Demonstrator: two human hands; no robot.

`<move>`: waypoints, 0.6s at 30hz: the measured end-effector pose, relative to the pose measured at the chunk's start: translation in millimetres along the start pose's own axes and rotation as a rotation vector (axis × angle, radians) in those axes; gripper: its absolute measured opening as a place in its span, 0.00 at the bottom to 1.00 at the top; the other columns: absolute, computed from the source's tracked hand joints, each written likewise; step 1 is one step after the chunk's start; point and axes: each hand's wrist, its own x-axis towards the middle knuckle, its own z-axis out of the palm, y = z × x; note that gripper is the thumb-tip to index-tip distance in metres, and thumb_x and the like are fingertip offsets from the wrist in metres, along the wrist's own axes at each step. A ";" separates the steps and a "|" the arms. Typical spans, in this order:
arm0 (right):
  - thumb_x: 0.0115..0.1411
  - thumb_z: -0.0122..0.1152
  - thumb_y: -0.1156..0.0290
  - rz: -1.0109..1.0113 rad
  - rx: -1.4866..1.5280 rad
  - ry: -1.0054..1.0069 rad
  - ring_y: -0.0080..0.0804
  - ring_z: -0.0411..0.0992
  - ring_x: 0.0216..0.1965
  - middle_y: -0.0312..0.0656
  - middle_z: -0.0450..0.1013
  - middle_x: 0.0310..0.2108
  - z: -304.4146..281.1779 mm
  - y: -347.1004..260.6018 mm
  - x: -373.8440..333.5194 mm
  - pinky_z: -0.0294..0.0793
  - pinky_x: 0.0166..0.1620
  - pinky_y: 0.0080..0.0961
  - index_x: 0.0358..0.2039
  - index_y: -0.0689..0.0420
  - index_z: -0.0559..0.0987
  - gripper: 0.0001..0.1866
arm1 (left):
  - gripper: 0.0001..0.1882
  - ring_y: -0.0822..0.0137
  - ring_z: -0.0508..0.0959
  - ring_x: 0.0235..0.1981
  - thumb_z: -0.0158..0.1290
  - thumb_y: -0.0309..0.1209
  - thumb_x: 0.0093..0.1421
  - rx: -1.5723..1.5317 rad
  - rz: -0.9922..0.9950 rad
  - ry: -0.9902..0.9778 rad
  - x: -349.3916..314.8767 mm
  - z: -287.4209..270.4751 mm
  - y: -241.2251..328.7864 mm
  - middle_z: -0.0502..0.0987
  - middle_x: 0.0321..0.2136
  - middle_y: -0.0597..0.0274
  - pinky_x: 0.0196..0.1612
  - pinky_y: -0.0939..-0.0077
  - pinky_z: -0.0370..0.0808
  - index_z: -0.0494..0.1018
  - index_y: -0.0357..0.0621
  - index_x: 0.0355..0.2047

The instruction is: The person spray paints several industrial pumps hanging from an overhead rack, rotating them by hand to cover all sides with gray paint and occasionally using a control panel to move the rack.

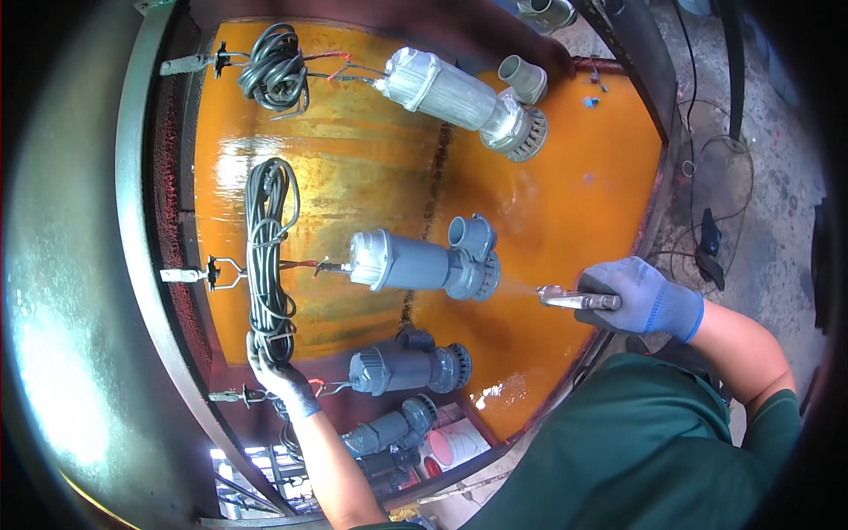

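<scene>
Right hand (643, 296), gloved, clamped on spray gun (579, 301); nozzle points left at middle grey pump (422, 262), just beside, pump's long axis level and in line with spray. Left hand (281, 375) closed on hanging cable coil (269, 256), apparently steadying it.

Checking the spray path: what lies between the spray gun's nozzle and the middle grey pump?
Only a thin cone of spray mist crosses it; behind is the orange booth wall. The head view shows the spray gun and middle grey pump apart.
</scene>
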 end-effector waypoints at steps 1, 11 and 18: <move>0.57 0.78 0.68 0.001 0.127 0.029 0.49 0.79 0.29 0.49 0.77 0.27 0.3 -5.6 1.4 0.76 0.33 0.38 0.36 0.57 0.81 0.13 | 0.26 0.51 0.72 0.68 0.44 0.30 0.73 0.071 0.009 -0.008 -8.1 8.4 9.8 0.71 0.68 0.47 0.72 0.54 0.66 0.70 0.39 0.69; 0.61 0.74 0.62 0.112 0.015 -0.019 0.54 0.80 0.34 0.50 0.79 0.30 -1.7 8.2 -0.3 0.78 0.38 0.45 0.36 0.57 0.80 0.14 | 0.26 0.53 0.73 0.67 0.44 0.29 0.75 0.041 0.009 -0.007 11.2 -15.5 -17.7 0.71 0.68 0.46 0.72 0.56 0.66 0.68 0.36 0.70; 0.61 0.74 0.62 0.107 0.023 -0.042 0.54 0.80 0.36 0.52 0.79 0.32 -16.2 -9.6 -12.9 0.79 0.40 0.46 0.39 0.57 0.81 0.14 | 0.34 0.53 0.75 0.64 0.42 0.24 0.73 0.035 -0.112 0.176 17.2 -53.8 -38.9 0.70 0.69 0.45 0.70 0.57 0.68 0.56 0.50 0.78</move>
